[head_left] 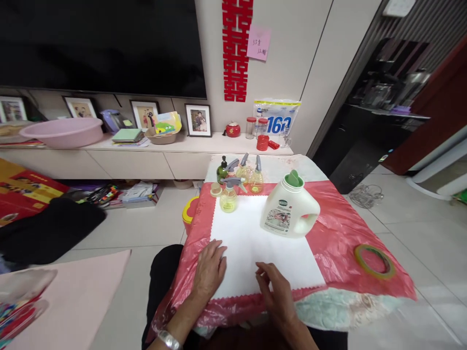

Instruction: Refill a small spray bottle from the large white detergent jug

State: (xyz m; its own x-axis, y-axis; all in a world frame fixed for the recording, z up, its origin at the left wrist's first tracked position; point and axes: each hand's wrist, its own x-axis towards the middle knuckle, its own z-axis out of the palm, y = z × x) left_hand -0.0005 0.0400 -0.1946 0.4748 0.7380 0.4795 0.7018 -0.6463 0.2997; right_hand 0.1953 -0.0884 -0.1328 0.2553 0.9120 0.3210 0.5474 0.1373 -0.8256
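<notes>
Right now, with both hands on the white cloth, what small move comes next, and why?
Probably reach the right hand forward to the white jug: both hands are empty, the left hand lies flat on the white cloth, and the jug stands nearest.

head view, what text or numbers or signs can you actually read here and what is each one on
"160" in big blue digits: on the white plastic bag against the wall.
Red paper double-happiness sign: on the wall.
Pink sticky note: handwritten, too small to read.
White detergent jug: green logo and label print, too blurred to read.
Spray bottles: labels unreadable.
Left hand and right hand rest on the unmarked white cloth.
</notes>
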